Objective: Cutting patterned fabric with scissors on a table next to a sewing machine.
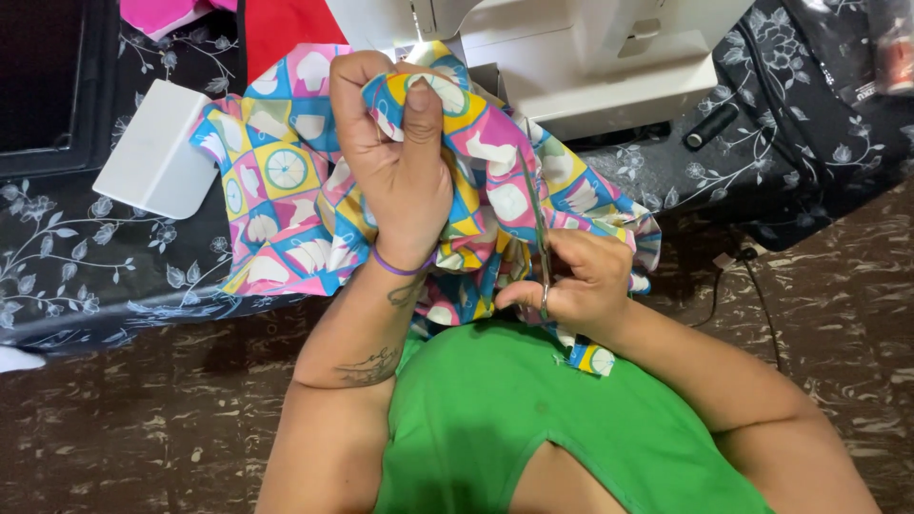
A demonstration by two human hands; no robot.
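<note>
The patterned fabric (286,171) in the middle of the frame is thin woven cloth, matt and softly creased, printed in bright squares. The scissors (539,224) running down through it have slim metal blades with a dull shine. The sewing machine (590,57) at the top is smooth white plastic with a light gloss, and the flat white cover (152,152) at upper left looks like the same plastic, more matt. The worktop wears a dark tablecloth (86,257) with pale flower print and a faint sheen. The green top (514,419) at the bottom is matt knitted cloth. The floor (838,305) is brown, marbled and polished.
</note>
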